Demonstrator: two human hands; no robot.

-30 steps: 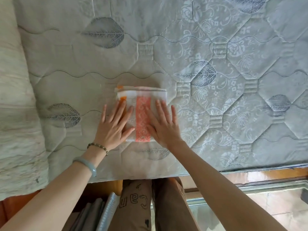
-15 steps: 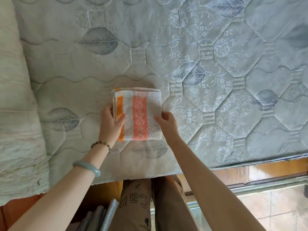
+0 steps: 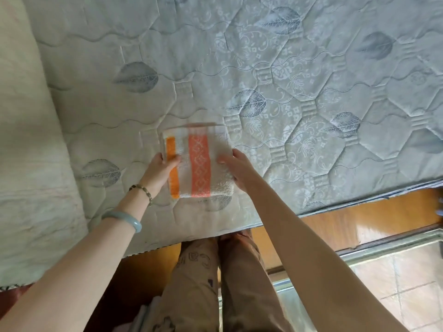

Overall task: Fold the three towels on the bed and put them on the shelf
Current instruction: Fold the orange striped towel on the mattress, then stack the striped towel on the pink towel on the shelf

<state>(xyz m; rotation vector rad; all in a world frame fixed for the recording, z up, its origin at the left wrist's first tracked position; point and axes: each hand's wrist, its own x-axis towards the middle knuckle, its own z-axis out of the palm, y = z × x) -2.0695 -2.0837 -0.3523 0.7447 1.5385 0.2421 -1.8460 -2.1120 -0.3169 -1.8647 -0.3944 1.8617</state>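
Both hands, left hand and right hand, gripped the folded orange-striped white terry towel by its sides over the quilted grey bed, likely for carrying to the shelf.

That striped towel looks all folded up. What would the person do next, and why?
Probably lift it off the mattress, ready to carry away: the towel is folded small, and the left hand and right hand grip its opposite sides, thumbs on top.

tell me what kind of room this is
Probably a home bedroom: a bare quilted mattress fills the view, a folded striped towel is over it, and polished wood shows beside its edge.
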